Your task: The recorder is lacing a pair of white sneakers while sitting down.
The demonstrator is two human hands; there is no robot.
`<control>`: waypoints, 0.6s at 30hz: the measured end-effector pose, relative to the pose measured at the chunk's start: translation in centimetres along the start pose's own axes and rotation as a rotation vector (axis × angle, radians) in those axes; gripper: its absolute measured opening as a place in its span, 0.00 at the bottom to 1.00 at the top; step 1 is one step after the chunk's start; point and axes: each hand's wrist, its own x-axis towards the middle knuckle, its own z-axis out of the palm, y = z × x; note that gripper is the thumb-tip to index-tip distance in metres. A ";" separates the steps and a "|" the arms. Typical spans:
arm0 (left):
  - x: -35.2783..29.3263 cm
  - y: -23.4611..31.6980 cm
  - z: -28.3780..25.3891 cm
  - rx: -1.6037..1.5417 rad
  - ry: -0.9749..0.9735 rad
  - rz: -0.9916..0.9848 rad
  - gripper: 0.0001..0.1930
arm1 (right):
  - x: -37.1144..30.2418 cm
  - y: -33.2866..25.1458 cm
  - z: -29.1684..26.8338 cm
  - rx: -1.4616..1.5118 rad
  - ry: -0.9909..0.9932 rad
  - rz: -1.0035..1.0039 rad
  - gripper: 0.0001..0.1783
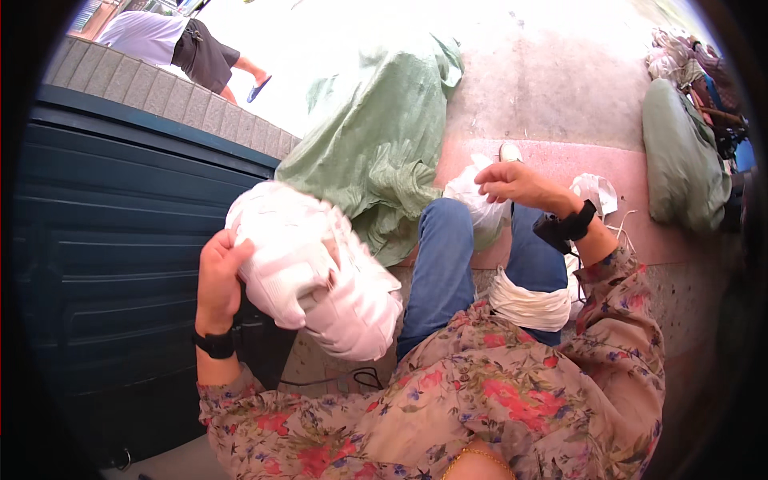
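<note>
My left hand (220,272) grips the left edge of a large white bundle of folded, layered cloth-like pieces (320,272), thumb on its near face. The bundle hangs tilted beside my left knee, and its lower edge is slightly blurred. Above my right knee, my right hand (516,186) is held out with its fingers loosely stretched, nothing visible in them. Just below those fingers lies a crumpled white plastic bag (476,198), partly hidden by my knee; I cannot tell whether they touch. A hank of white cords (530,302) lies across my right thigh.
A big green woven sack (384,120) stands ahead, left of my knees. Dark blue ribbed metal panelling (144,256) runs along my left. Another green sack (680,160) and piled bags (680,56) are at far right. Beyond a low wall (160,92), a person (204,52) is bending.
</note>
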 end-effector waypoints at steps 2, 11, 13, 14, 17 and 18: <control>-1.6 -0.3 0.2 0.108 -0.114 0.173 0.09 | -0.5 -0.7 0.3 -0.031 -0.065 -0.018 0.17; 2.0 3.2 4.2 0.512 -0.236 0.556 0.18 | 4.4 0.9 3.2 0.385 0.181 0.155 0.34; 3.7 4.4 5.5 0.550 -0.262 0.573 0.18 | 5.9 1.3 2.0 0.268 0.292 0.110 0.33; 4.3 4.9 6.1 0.594 -0.279 0.581 0.19 | 6.5 1.6 1.3 0.152 0.390 0.069 0.33; 5.2 5.8 7.4 0.706 -0.356 0.651 0.18 | 8.1 1.9 -1.1 0.010 0.290 -0.160 0.30; 5.3 5.9 7.8 0.772 -0.375 0.700 0.18 | 8.6 1.9 -1.7 -0.029 0.122 -0.265 0.29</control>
